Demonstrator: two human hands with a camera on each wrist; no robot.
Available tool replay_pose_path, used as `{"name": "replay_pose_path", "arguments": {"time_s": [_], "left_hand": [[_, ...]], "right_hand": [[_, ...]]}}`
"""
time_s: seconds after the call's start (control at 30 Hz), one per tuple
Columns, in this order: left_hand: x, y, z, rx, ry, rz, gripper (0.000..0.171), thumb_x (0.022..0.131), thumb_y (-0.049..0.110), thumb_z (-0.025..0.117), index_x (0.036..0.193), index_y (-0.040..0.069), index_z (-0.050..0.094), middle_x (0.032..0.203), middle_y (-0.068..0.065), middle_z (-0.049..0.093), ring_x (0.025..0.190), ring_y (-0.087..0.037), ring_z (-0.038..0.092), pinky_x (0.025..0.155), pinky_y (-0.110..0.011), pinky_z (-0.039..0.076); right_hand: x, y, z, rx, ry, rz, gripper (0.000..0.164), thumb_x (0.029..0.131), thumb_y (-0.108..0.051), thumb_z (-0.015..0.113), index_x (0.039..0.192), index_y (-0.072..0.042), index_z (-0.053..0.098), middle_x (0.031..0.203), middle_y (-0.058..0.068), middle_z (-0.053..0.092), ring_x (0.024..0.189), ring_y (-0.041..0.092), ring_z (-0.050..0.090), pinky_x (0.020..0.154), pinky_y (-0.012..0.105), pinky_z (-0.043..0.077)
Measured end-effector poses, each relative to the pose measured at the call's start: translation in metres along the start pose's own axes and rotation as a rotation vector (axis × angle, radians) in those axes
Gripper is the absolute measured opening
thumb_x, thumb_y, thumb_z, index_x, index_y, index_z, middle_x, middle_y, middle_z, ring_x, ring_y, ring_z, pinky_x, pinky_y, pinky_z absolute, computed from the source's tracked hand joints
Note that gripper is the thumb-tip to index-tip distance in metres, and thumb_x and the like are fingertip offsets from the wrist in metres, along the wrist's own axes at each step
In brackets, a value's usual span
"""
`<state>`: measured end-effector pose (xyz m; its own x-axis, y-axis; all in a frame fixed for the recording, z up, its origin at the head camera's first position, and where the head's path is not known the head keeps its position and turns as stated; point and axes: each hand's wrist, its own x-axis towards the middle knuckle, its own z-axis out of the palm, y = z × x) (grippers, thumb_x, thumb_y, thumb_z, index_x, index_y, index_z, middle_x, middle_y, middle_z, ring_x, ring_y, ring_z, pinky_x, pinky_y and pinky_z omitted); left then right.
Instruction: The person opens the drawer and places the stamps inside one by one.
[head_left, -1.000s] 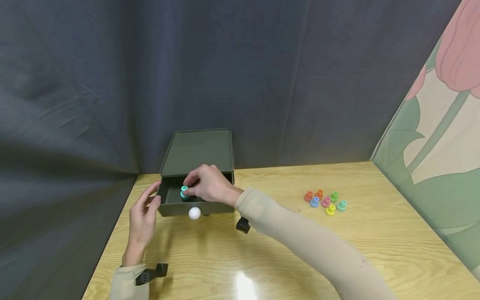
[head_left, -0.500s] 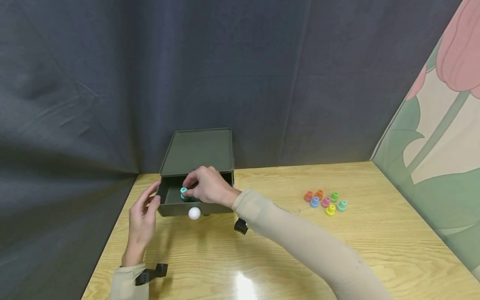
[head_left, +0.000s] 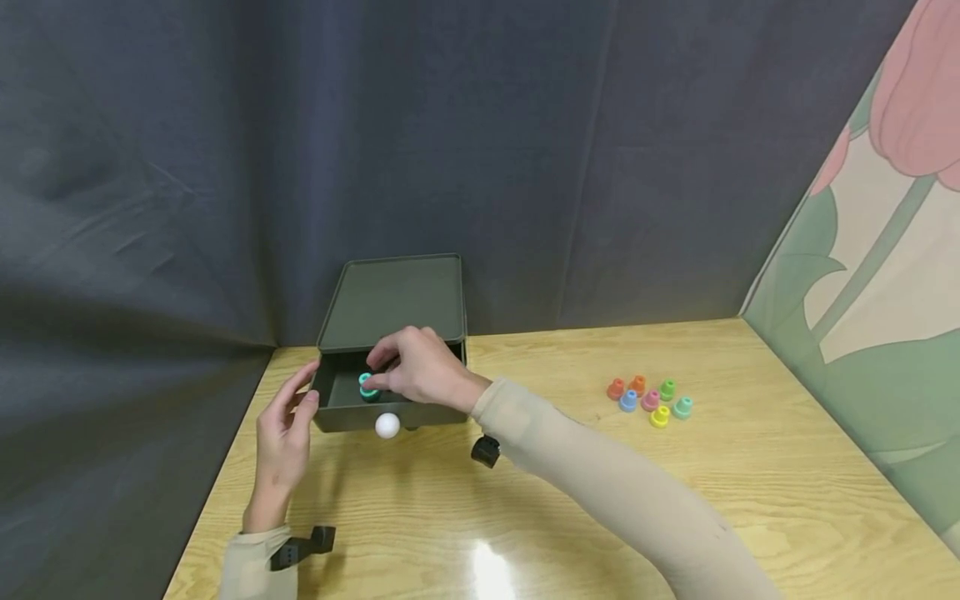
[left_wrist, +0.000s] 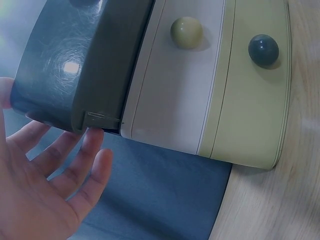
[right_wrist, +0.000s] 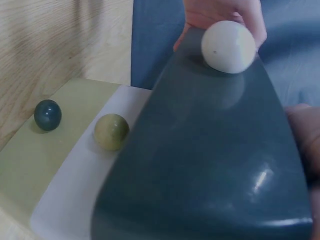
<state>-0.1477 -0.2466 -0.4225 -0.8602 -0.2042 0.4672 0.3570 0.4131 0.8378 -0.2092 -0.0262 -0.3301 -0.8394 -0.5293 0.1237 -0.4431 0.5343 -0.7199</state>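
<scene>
A small teal bell-shaped plastic peg (head_left: 368, 392) is inside the open dark green drawer (head_left: 341, 419). My right hand (head_left: 420, 367) reaches over the drawer front and pinches the peg, thumb across its near side and forefinger behind. In the right wrist view only a blurred bit of this hand (right_wrist: 305, 130) shows at the right edge. At the drawer's left side is my left hand (head_left: 285, 437), its spread fingers touching the side wall and the thumb at the front corner. A white round knob (head_left: 387, 426) sits on the drawer front.
The dark drawer tops a unit whose white drawer (left_wrist: 175, 95) and yellow-green drawer (left_wrist: 250, 110) below are closed. Several coloured pegs (head_left: 651, 401) stand grouped on the wooden table (head_left: 570, 467) to the right. A dark curtain (head_left: 525, 167) hangs behind.
The teal peg and the right hand shift only slightly within the drawer, and the forefinger stands a little higher off the peg. The left hand has kept its place.
</scene>
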Motion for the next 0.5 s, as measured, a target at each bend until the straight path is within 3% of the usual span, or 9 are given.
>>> {"name": "replay_pose_path", "arguments": {"time_s": [0.3, 0.5], "left_hand": [[0.000, 0.000, 0.000, -0.002, 0.003, 0.004, 0.040, 0.109, 0.006, 0.054, 0.148, 0.008, 0.064, 0.144, -0.014, 0.065, 0.104, 0.002, 0.064, 0.075, -0.010, 0.047], [0.000, 0.000, 0.000, -0.006, 0.003, -0.001, 0.041, 0.108, 0.006, 0.053, 0.148, 0.008, 0.063, 0.144, -0.011, 0.064, 0.104, 0.005, 0.063, 0.076, -0.010, 0.048]], "right_hand": [[-0.013, 0.001, -0.014, 0.103, 0.021, -0.046, 0.029, 0.093, -0.026, 0.085, 0.118, -0.012, 0.081, 0.111, 0.001, 0.082, 0.091, 0.005, 0.075, 0.079, 0.020, 0.059], [-0.020, 0.001, -0.023, 0.134, 0.080, -0.116, 0.025, 0.094, -0.023, 0.083, 0.116, -0.011, 0.081, 0.109, 0.001, 0.082, 0.090, 0.004, 0.074, 0.081, 0.020, 0.058]]}}
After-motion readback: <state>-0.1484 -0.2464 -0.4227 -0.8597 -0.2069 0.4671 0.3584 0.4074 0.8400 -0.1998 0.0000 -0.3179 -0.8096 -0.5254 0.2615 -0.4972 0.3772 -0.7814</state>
